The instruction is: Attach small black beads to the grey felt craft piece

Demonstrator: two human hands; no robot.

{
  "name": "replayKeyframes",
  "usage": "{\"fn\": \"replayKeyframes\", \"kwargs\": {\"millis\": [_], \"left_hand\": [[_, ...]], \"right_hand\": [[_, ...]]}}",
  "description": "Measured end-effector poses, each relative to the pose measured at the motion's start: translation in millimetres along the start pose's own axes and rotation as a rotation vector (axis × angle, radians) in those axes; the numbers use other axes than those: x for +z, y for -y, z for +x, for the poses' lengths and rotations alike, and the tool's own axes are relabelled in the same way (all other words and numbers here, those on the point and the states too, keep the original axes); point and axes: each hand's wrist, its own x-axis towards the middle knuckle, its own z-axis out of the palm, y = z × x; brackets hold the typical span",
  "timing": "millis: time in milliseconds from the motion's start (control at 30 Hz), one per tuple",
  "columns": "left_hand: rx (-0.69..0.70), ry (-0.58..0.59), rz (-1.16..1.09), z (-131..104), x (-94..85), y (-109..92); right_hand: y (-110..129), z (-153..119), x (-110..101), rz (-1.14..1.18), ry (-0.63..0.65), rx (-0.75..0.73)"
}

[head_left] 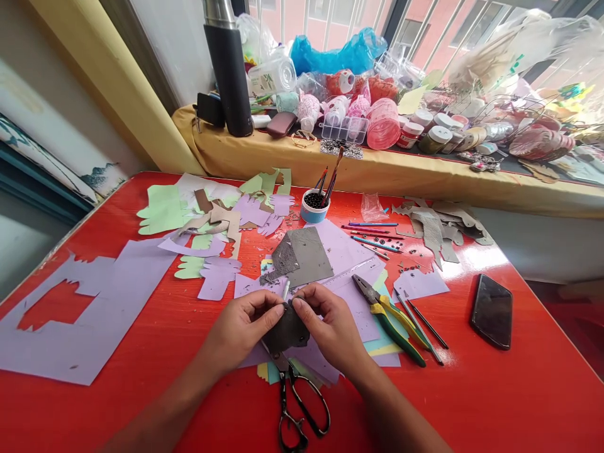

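Between my two hands is a small dark grey sheet piece point(284, 332), pinched along its top edge. My left hand point(248, 324) is closed on its upper left, thumb and forefinger together. On the upper right, my right hand point(325, 318) pinches it the same way. A white stick-like tip point(285, 289) shows just behind the fingertips; what it belongs to is hidden. Black-handled scissors point(302, 409) lie under the piece, their blades partly covered. Beyond my hands rests a grey sheet point(309, 255) with a rough, crumbly scrap point(283, 257) on it.
Pliers point(389, 318) with green-yellow handles and a black phone point(491, 311) lie to the right. Purple paper point(117, 314) and green cutouts point(163, 209) spread leftward. A small tub point(315, 214) holds brushes. Several pens point(372, 233) and grey scraps point(434, 223) lie near the cluttered sill.
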Motion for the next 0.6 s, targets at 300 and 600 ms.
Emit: {"fn": "replayKeyframes", "kwargs": {"millis": [300,600], "left_hand": [[0.027,-0.073,0.049,-0.9,0.9,-7.2],[-0.06,0.006,-0.109,1.3,0.5,-7.5]], "right_hand": [[-0.8,0.4,-1.8,0.026,0.04,0.02],[-2.1,0.2,-0.9,0.002,-0.029,0.026]]}}
